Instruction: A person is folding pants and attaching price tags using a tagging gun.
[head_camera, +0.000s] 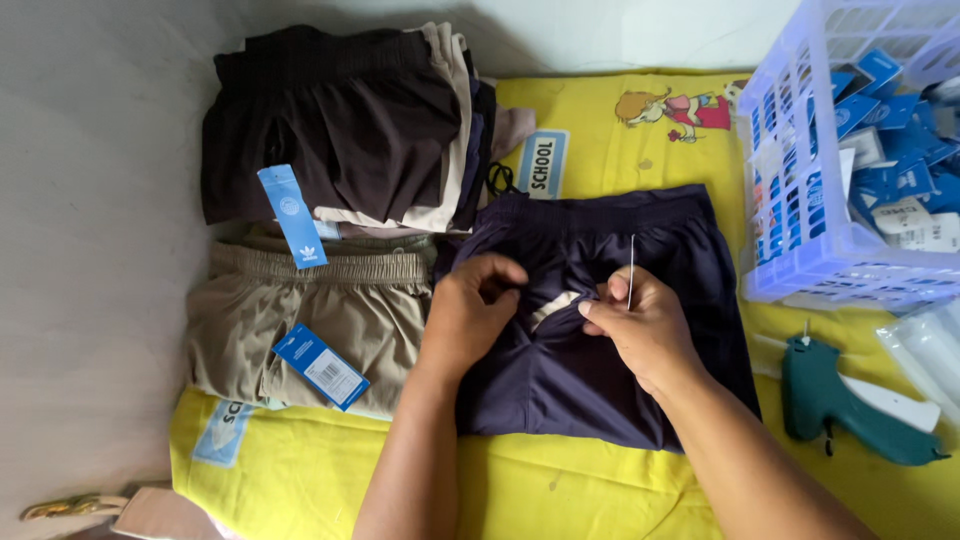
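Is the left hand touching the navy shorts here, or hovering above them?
Touching. The head view shows the left hand lying on the navy shorts, its fingers curled into the fabric beside the white label, with no gap visible; the right hand pinches the same spot.

Head cam, looks steeply down, close over yellow cloth (600, 480).
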